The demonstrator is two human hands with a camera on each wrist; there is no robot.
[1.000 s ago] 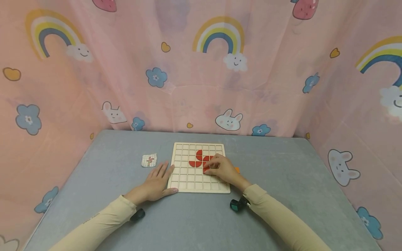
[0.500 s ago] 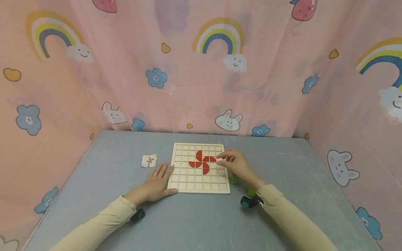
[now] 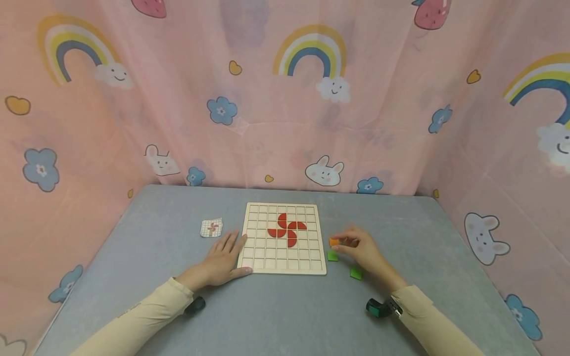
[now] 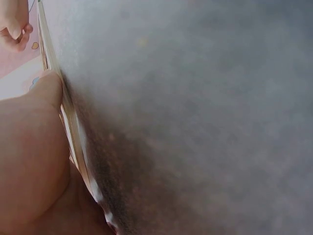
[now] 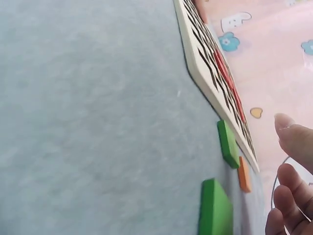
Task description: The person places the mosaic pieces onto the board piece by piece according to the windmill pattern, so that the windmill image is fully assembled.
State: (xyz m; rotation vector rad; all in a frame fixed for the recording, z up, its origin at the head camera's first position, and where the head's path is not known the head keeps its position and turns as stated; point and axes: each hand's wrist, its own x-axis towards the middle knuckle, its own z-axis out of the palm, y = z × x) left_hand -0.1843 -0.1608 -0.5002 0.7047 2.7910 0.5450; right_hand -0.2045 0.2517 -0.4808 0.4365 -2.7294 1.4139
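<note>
My left hand lies flat at the left side of the wooden grid board, its thumb at the near left corner. In the left wrist view the left thumb overlaps the board's edge. Four-lobed pinwheel of red pieces sits in the middle squares. Beside the board's right edge, my right hand hovers over an orange piece, fingers loosely bent. The right wrist view shows its thumb and fingertips apart, above the orange piece on the table.
Two green pieces, a nearer one and one by the board, lie close to the right hand. A small paper card with a pinwheel picture lies left of the board on the grey table. Pink patterned curtain stands behind.
My right hand has left the red pieces and moved right, off the board, to the orange piece. The green pieces have come into sight. My left hand has stayed in place.
</note>
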